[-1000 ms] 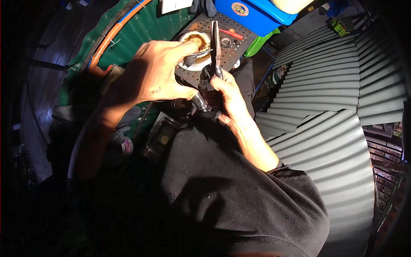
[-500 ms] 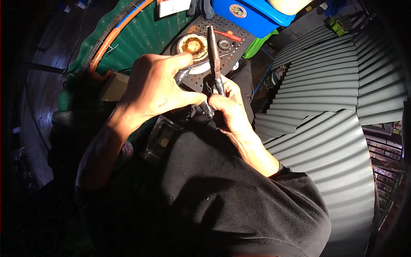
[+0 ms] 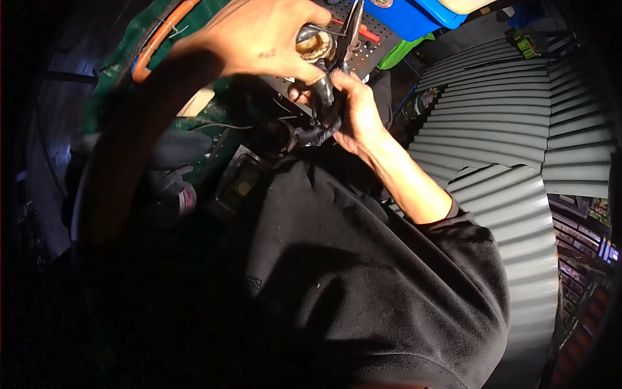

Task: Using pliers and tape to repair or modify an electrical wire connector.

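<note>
My left hand (image 3: 259,39) is curled at the top, its fingers closed round a dark-handled tool (image 3: 311,31) with a thin rod pointing right. Its thumb presses against a shiny black piece (image 3: 322,87) between my hands, whose kind I cannot make out. My right hand (image 3: 359,110) is closed on what look like pliers (image 3: 352,29), with long tapered metal jaws pointing up and away. The pliers' handles are mostly hidden by my fingers. Below the hands, a dark lumpy part (image 3: 314,135) lies close to my lap.
Behind the hands stands a perforated metal table (image 3: 385,32) with a stained round dish (image 3: 315,48) and a red screwdriver (image 3: 368,35). A blue bin (image 3: 408,23) and green cloth (image 3: 405,52) are beyond. Corrugated sheets (image 3: 492,110) fill the right; a clear container (image 3: 240,178) sits left.
Both hands have shifted up in the picture, the left one looming larger. The pliers now lean to the right, and the table sits higher in view.
</note>
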Demonstrator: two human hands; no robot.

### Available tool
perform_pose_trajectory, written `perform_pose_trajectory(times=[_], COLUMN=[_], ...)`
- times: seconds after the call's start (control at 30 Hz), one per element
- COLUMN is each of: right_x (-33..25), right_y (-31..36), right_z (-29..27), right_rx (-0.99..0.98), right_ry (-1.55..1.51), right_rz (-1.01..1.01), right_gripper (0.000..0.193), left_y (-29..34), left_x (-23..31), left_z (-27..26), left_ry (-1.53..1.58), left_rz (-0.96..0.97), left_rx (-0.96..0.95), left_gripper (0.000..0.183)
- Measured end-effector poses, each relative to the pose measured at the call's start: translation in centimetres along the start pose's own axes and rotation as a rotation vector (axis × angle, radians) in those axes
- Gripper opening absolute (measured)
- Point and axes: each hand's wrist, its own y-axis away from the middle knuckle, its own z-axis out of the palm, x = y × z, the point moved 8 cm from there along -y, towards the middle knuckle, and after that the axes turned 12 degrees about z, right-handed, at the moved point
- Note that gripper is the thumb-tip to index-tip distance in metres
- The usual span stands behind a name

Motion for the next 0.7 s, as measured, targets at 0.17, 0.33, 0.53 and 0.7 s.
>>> perform_pose_trajectory(times=[0.17,0.33,0.53,0.7], right_x=[0.2,-2.2,-3.5,-2.8], right_y=[-0.6,2.1,4.6,5.7], right_z=[-1.4,-0.4,0.3,1.4], right_rx=[-0.152,0.026,0.007,0.019], right_ry=[-0.122,-0.006,0.122,0.115], right_rz=[0.039,-0.128,-0.264,-0.338], right_gripper=[0.03,0.012,0.014,0.022], left_y=[-1.1,-0.8,0.4,2.0], left_x=[0.7,2.0,2.8,3.1], left_z=[-1.4,-1.6,-1.3,-1.1], left_ry=[-0.081,-0.13,-0.008,0.081], left_rz=[-0.074,0.087,0.02,0.06], left_rx=[-0.095,0.112,0.159,0.373], left_gripper=[0.036,0.039,0.046,0.046])
